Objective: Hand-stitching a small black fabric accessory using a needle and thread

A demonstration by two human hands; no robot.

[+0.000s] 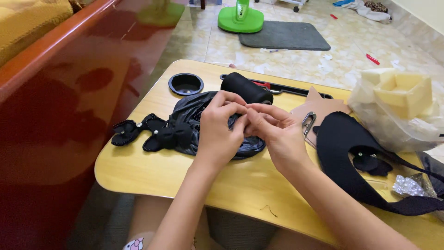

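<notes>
My left hand (219,127) and my right hand (275,129) meet fingertip to fingertip above a crumpled black plastic bag (189,109) on a small yellow wooden lap table (152,171). Both pinch something very small between thumb and fingers; it is too small to identify. A large spool of black thread (245,87) lies just behind my hands. Black fabric bows with small beads (138,132) rest left of the bag.
A round black cup holder (185,84) sits at the table's back left. To the right lie a metal clip (308,123) on brown card, curved black fabric (344,143), a pearl ornament (408,186) and a plastic bag of foam blocks (402,99). A red cabinet (69,115) stands left.
</notes>
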